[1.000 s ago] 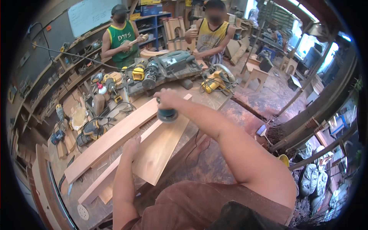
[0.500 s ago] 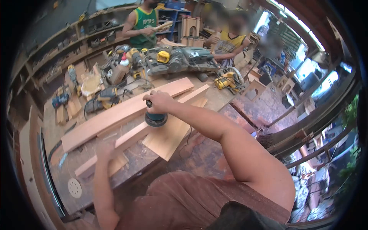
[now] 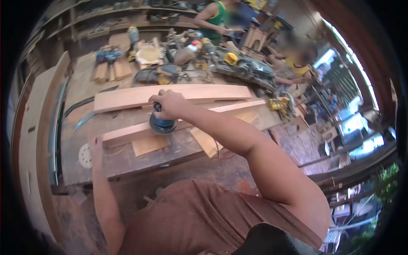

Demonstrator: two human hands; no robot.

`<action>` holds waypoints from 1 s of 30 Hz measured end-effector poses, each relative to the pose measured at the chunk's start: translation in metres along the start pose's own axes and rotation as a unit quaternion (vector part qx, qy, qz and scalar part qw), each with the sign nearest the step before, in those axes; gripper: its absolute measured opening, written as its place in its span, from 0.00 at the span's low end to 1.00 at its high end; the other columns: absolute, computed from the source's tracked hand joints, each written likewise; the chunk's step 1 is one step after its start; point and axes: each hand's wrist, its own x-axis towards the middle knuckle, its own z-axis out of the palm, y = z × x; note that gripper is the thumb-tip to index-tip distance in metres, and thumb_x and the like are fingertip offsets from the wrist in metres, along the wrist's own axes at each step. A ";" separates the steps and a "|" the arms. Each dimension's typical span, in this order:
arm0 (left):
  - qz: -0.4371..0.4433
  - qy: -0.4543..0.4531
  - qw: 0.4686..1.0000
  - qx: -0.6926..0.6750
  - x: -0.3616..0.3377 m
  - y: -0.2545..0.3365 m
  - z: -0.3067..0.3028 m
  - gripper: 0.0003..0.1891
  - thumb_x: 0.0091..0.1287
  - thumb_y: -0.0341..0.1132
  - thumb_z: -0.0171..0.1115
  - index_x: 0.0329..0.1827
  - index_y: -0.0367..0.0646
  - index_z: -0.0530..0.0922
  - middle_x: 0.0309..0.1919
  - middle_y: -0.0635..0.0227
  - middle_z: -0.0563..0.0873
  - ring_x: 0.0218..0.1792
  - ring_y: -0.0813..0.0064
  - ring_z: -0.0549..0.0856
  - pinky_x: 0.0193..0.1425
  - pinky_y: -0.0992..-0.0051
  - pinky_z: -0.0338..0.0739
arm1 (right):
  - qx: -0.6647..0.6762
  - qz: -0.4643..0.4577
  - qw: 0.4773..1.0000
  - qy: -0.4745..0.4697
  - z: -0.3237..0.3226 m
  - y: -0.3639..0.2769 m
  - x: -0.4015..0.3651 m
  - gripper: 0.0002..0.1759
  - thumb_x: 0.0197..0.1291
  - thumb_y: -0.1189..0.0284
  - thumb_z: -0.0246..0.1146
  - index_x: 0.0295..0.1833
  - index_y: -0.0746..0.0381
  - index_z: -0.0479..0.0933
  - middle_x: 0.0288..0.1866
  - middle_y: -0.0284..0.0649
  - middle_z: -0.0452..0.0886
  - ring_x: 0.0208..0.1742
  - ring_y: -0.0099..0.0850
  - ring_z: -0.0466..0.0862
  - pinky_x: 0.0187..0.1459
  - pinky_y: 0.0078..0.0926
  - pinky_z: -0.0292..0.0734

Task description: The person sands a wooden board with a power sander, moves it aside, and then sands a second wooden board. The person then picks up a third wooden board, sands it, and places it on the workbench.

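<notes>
My right hand (image 3: 169,104) is wrapped round the top of a blue and black sander (image 3: 163,123), which sits on a long narrow wooden board (image 3: 131,134). At the near left end of that board is my left hand (image 3: 97,143); its fingers are blurred and I cannot make out their hold. A wider plank (image 3: 170,94) lies just behind, roughly parallel. Beneath the narrow board are flat light wood pieces (image 3: 151,145). A perforated round disc (image 3: 85,156) lies beside my left hand.
Power tools (image 3: 246,68) and cables crowd the back of the workbench (image 3: 76,170). Short wood blocks (image 3: 112,70) are at the back left. One person (image 3: 211,20) stands behind the bench, another (image 3: 295,70) is at the right. Shelves (image 3: 102,29) line the wall.
The view has turned, so the boards appear more level. The sander is now nearer the narrow board's left end. My left hand has moved to that end.
</notes>
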 end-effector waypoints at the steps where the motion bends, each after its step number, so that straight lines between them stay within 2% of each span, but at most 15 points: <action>1: -0.020 -0.022 0.999 -0.045 0.000 0.002 0.006 0.20 0.78 0.45 0.57 0.57 0.34 0.81 0.46 0.61 0.87 0.49 0.70 0.86 0.53 0.67 0.79 | 0.000 -0.005 1.000 -0.001 0.007 -0.011 0.009 0.28 0.52 0.55 0.69 0.62 0.45 0.80 0.53 0.45 0.81 0.55 0.48 0.83 0.54 0.50 0.81; 2: -0.032 -0.053 0.993 -0.098 0.003 0.011 0.020 0.20 0.80 0.45 0.55 0.59 0.35 0.80 0.51 0.64 0.86 0.52 0.74 0.84 0.56 0.69 0.78 | -0.001 -0.034 0.999 0.008 0.013 -0.016 0.018 0.30 0.51 0.54 0.70 0.62 0.46 0.79 0.54 0.46 0.81 0.57 0.49 0.83 0.55 0.50 0.81; 3: -0.025 -0.062 0.992 -0.107 0.004 0.018 0.033 0.20 0.80 0.45 0.55 0.59 0.35 0.80 0.51 0.64 0.86 0.52 0.74 0.84 0.56 0.69 0.78 | -0.004 -0.059 0.998 0.015 0.018 -0.019 0.023 0.32 0.50 0.53 0.72 0.63 0.46 0.79 0.56 0.46 0.81 0.58 0.51 0.82 0.55 0.50 0.82; 4: -0.045 -0.062 0.980 -0.186 -0.001 0.020 0.037 0.20 0.80 0.45 0.54 0.61 0.37 0.80 0.53 0.64 0.86 0.55 0.74 0.83 0.59 0.70 0.77 | -0.014 -0.061 0.998 0.016 0.016 -0.033 0.025 0.32 0.51 0.53 0.72 0.63 0.46 0.79 0.57 0.46 0.81 0.58 0.50 0.82 0.55 0.50 0.81; 9: -0.150 -0.009 0.917 -0.370 -0.031 0.037 0.039 0.22 0.80 0.43 0.55 0.70 0.41 0.76 0.61 0.64 0.83 0.62 0.72 0.80 0.66 0.68 0.75 | -0.027 -0.069 0.997 -0.008 0.026 -0.082 0.058 0.28 0.53 0.53 0.68 0.63 0.41 0.79 0.59 0.45 0.81 0.59 0.50 0.82 0.55 0.50 0.81; 10: -0.115 -0.024 0.932 -0.342 -0.028 0.009 0.055 0.21 0.80 0.40 0.54 0.71 0.39 0.75 0.63 0.63 0.82 0.64 0.72 0.79 0.70 0.69 0.73 | -0.021 -0.081 0.996 0.003 0.039 -0.085 0.070 0.29 0.53 0.52 0.68 0.63 0.41 0.79 0.58 0.46 0.82 0.57 0.49 0.83 0.55 0.49 0.81; 11: -0.053 -0.017 0.955 -0.291 -0.043 0.025 0.049 0.22 0.78 0.34 0.54 0.72 0.36 0.74 0.65 0.62 0.82 0.65 0.72 0.79 0.72 0.71 0.71 | -0.024 -0.096 0.995 -0.002 0.039 -0.095 0.076 0.30 0.53 0.52 0.69 0.64 0.40 0.78 0.56 0.46 0.83 0.55 0.49 0.85 0.54 0.49 0.82; 12: -0.061 -0.010 0.980 -0.188 -0.053 0.044 0.042 0.22 0.76 0.30 0.54 0.72 0.34 0.74 0.66 0.59 0.82 0.67 0.69 0.79 0.73 0.70 0.71 | -0.009 -0.107 0.994 0.011 0.038 -0.104 0.077 0.29 0.53 0.52 0.69 0.64 0.41 0.78 0.53 0.46 0.85 0.52 0.48 0.87 0.51 0.48 0.83; 13: -0.032 -0.001 0.973 -0.230 -0.050 0.021 0.057 0.23 0.75 0.29 0.54 0.72 0.33 0.74 0.66 0.56 0.82 0.69 0.67 0.79 0.73 0.69 0.71 | -0.004 -0.118 0.993 0.002 0.041 -0.113 0.085 0.29 0.54 0.52 0.68 0.64 0.41 0.79 0.51 0.47 0.86 0.50 0.47 0.88 0.50 0.47 0.84; 14: -0.044 0.020 0.977 -0.206 -0.054 0.031 0.056 0.23 0.73 0.28 0.54 0.71 0.33 0.75 0.65 0.50 0.83 0.68 0.61 0.81 0.73 0.68 0.72 | -0.025 -0.126 0.992 0.011 0.043 -0.125 0.088 0.29 0.54 0.52 0.68 0.64 0.41 0.79 0.49 0.47 0.87 0.50 0.48 0.88 0.50 0.47 0.84; 15: -0.023 0.024 0.994 -0.104 -0.056 0.032 0.051 0.25 0.69 0.26 0.53 0.71 0.36 0.75 0.62 0.46 0.84 0.66 0.56 0.82 0.71 0.66 0.74 | -0.051 -0.131 0.990 0.026 0.041 -0.137 0.092 0.29 0.55 0.52 0.67 0.64 0.41 0.79 0.48 0.47 0.87 0.49 0.48 0.88 0.50 0.47 0.84; 17: 0.026 0.046 0.992 -0.117 -0.059 0.039 0.048 0.26 0.66 0.26 0.52 0.70 0.38 0.76 0.60 0.42 0.84 0.63 0.50 0.83 0.68 0.64 0.76 | -0.052 -0.142 0.988 0.037 0.041 -0.155 0.096 0.29 0.55 0.51 0.66 0.65 0.40 0.79 0.51 0.48 0.86 0.52 0.49 0.87 0.52 0.47 0.84; 21: 0.046 0.033 0.992 -0.114 -0.065 0.056 0.035 0.26 0.65 0.25 0.51 0.69 0.37 0.76 0.59 0.43 0.84 0.62 0.49 0.83 0.67 0.61 0.76 | -0.019 -0.158 0.987 0.022 0.049 -0.179 0.114 0.30 0.55 0.52 0.65 0.66 0.40 0.78 0.58 0.49 0.82 0.57 0.48 0.86 0.56 0.46 0.82; 24: 0.019 0.007 0.996 -0.091 -0.065 0.059 0.038 0.26 0.64 0.24 0.51 0.68 0.36 0.77 0.57 0.42 0.84 0.61 0.48 0.84 0.65 0.60 0.77 | -0.027 -0.149 0.988 0.005 0.044 -0.189 0.114 0.32 0.55 0.52 0.65 0.68 0.42 0.77 0.60 0.50 0.82 0.58 0.48 0.86 0.57 0.45 0.82; 30: 0.052 0.026 0.996 -0.062 -0.062 0.044 0.045 0.24 0.66 0.25 0.51 0.67 0.37 0.77 0.56 0.42 0.85 0.59 0.47 0.84 0.64 0.61 0.77 | -0.031 -0.104 0.994 0.000 0.036 -0.151 0.093 0.34 0.55 0.52 0.66 0.69 0.44 0.77 0.60 0.51 0.82 0.57 0.46 0.86 0.57 0.44 0.82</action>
